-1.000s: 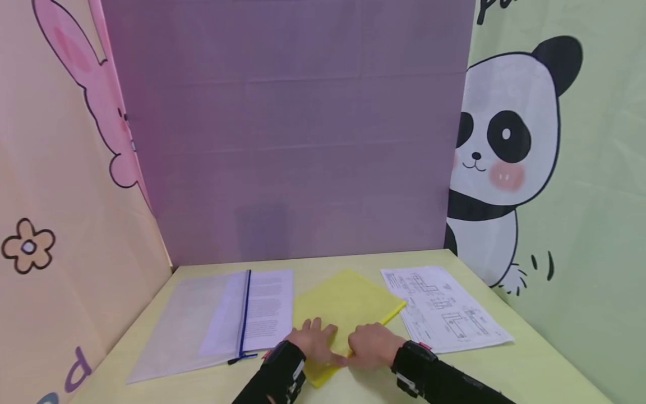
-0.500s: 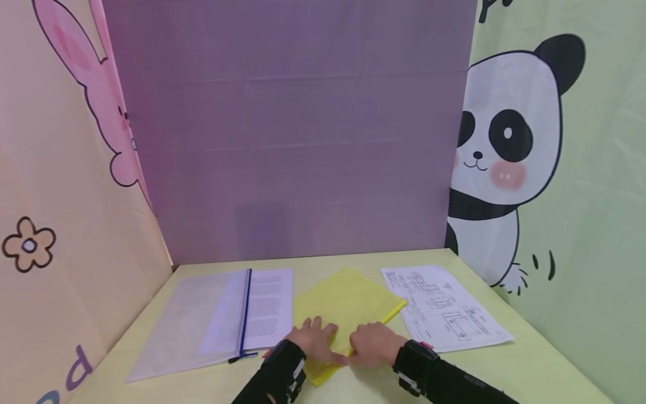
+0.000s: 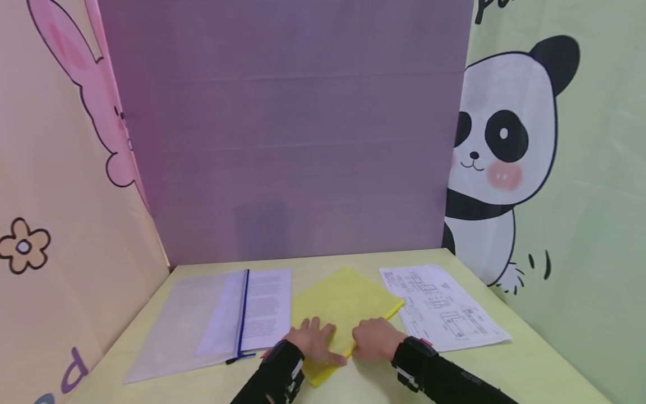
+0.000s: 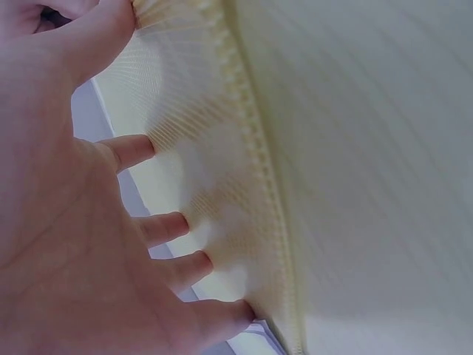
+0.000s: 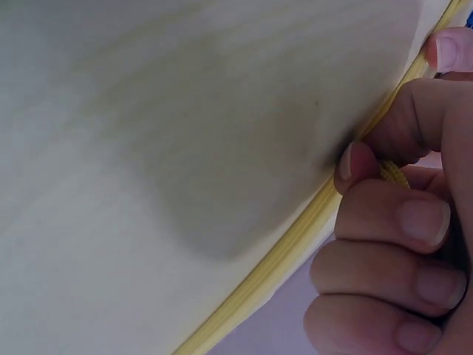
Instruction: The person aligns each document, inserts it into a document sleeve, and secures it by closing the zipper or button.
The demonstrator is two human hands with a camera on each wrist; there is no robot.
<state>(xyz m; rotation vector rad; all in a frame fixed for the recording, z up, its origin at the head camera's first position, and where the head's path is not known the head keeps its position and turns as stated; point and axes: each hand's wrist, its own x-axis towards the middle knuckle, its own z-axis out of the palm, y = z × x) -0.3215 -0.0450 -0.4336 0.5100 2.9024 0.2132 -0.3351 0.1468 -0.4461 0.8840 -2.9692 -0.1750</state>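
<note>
A yellow mesh zipper pouch (image 3: 348,297) lies slantwise on the table. My left hand (image 3: 313,342) rests on its near left part, fingers spread flat, with the thumb by the edge facing me. In the left wrist view, the spread fingers (image 4: 166,229) press the mesh beside a ridged seam. At that same near right edge, my right hand (image 3: 378,339) is curled. The right wrist view shows its thumb and forefinger pinching at the yellow zipper edge (image 5: 273,274), and a bit of yellow zipper pull (image 5: 393,174) shows between the fingers. The pouch's inside cannot be made out.
To the left lies a clear zipper folder (image 3: 176,325) with a blue zipper (image 3: 244,314), partly over a printed text sheet (image 3: 267,308). Sheets with technical drawings (image 3: 444,308) lie on the right. A purple backdrop (image 3: 303,140) rises behind the table (image 3: 404,387).
My right hand has slid slightly away along the pouch's edge, so a small gap now separates it from the left thumb. The left hand stays in place.
</note>
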